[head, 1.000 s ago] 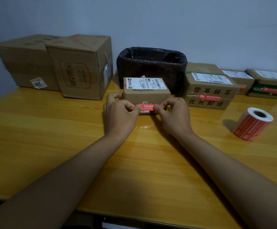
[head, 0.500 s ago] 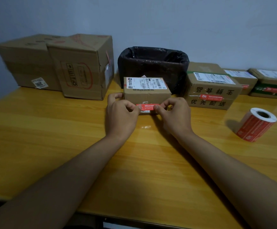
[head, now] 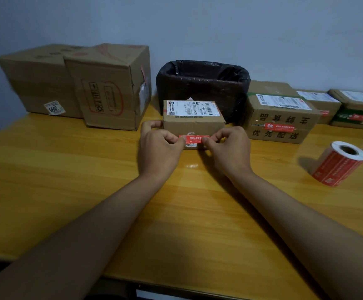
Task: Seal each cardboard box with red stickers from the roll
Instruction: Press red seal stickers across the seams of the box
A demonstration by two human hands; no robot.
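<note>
Head view shows the left hand (head: 160,151) and right hand (head: 228,148) each pinching one end of a red sticker (head: 194,138) lying horizontally, left to right, across the front face of the small cardboard box (head: 193,124) mid-table; pressing flat from centre outward should avoid creases.

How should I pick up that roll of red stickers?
Probably from above, fingers and thumb on opposite curved sides of the roll. It lies tilted on the table, well apart from the boxes, its hollow core facing up and right, so a finger there could work too.
</note>
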